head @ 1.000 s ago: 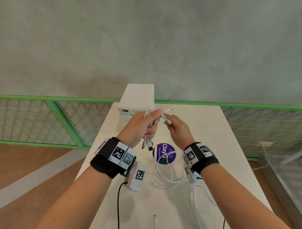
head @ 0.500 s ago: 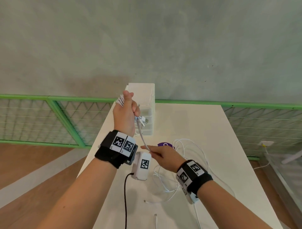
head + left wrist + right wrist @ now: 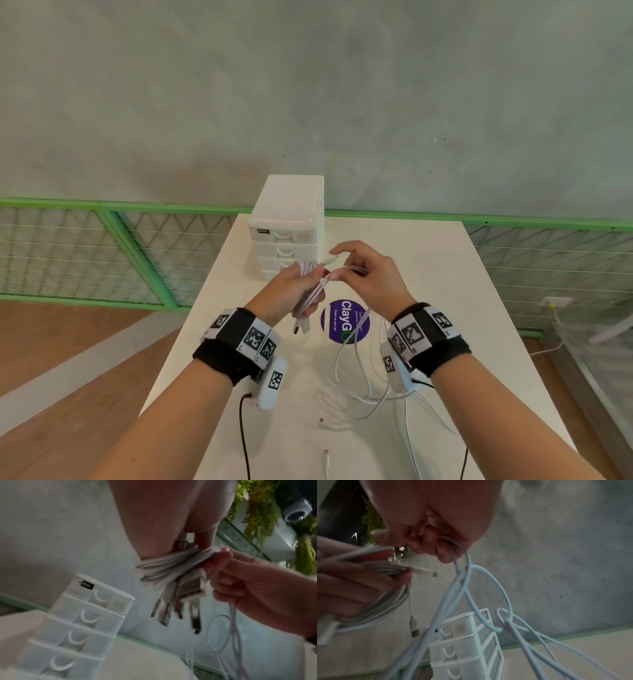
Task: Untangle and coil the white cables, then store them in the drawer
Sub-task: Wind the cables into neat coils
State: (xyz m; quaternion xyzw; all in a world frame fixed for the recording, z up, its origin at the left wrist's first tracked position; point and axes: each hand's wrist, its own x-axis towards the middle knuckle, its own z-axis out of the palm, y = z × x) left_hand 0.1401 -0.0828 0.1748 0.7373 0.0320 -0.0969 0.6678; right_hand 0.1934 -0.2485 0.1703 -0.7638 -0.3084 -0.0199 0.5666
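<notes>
Coils of white cable (image 3: 310,284) are gripped in the left hand (image 3: 287,291), raised above the white table (image 3: 445,274), with USB plugs (image 3: 178,605) dangling below the fist. One loose strand (image 3: 462,574) is pinched by the right hand (image 3: 370,277), just beside the left, and trails down onto the table. The drawer unit (image 3: 291,219) stands behind the hands, its drawers closed.

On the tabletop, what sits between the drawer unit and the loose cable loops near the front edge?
In the head view, a round purple sticker lies on the white table between the drawer unit and the loose cable loops.
</notes>
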